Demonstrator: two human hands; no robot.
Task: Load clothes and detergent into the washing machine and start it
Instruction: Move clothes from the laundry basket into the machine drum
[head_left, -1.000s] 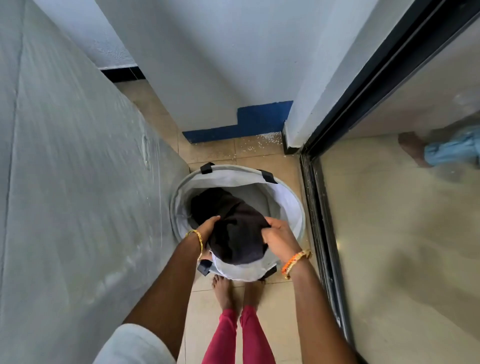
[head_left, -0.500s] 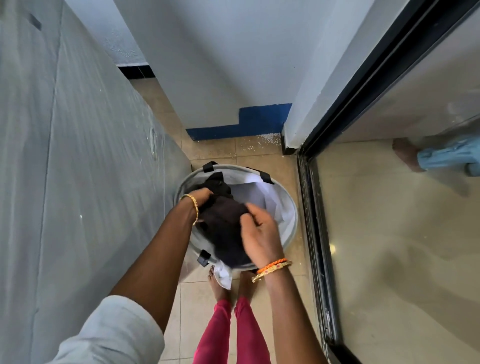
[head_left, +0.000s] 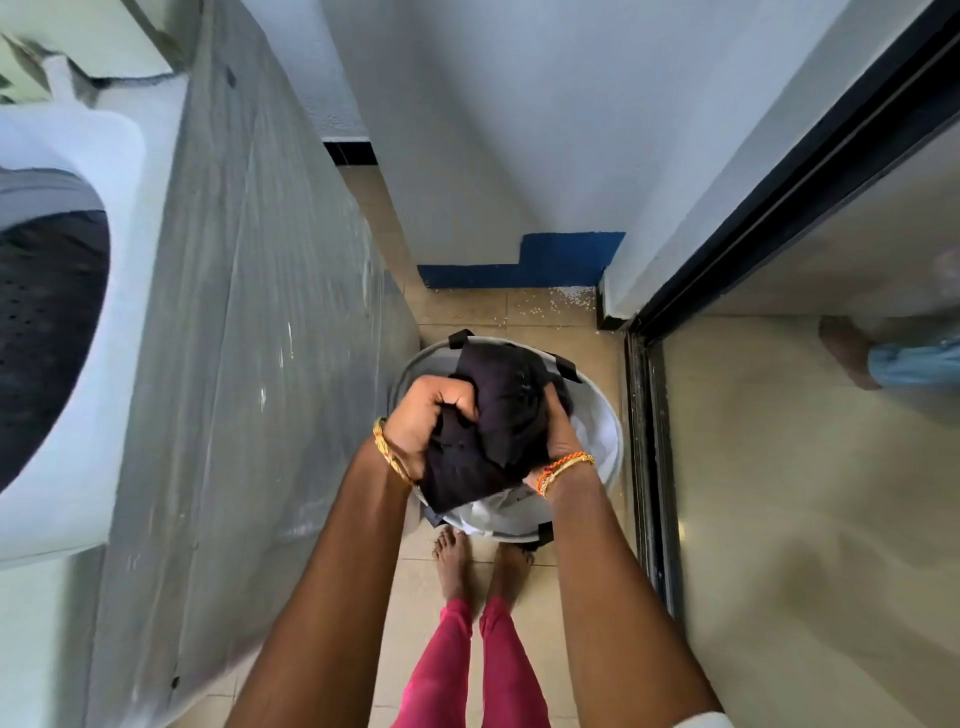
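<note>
A bundle of black clothes (head_left: 498, 415) is held above the round white laundry basket (head_left: 610, 431) on the floor. My left hand (head_left: 426, 421) grips the bundle's left side in a fist. My right hand (head_left: 558, 421) clutches its right side. A white cloth (head_left: 488, 512) lies in the basket under the bundle. The top-loading washing machine (head_left: 218, 364) stands at my left, its grey side facing me. Its lid is up and the dark perforated drum (head_left: 47, 332) shows at the far left edge.
A glass sliding door with a black frame (head_left: 644, 441) runs along the right. Behind the glass is another person's foot (head_left: 844, 353). A white wall with a blue base strip (head_left: 519, 260) closes the far end. My bare feet (head_left: 483, 561) stand on beige tiles.
Both hands have bunched the black clothes and lifted them up out of the basket. The view has swung left, so the machine's open top shows now.
</note>
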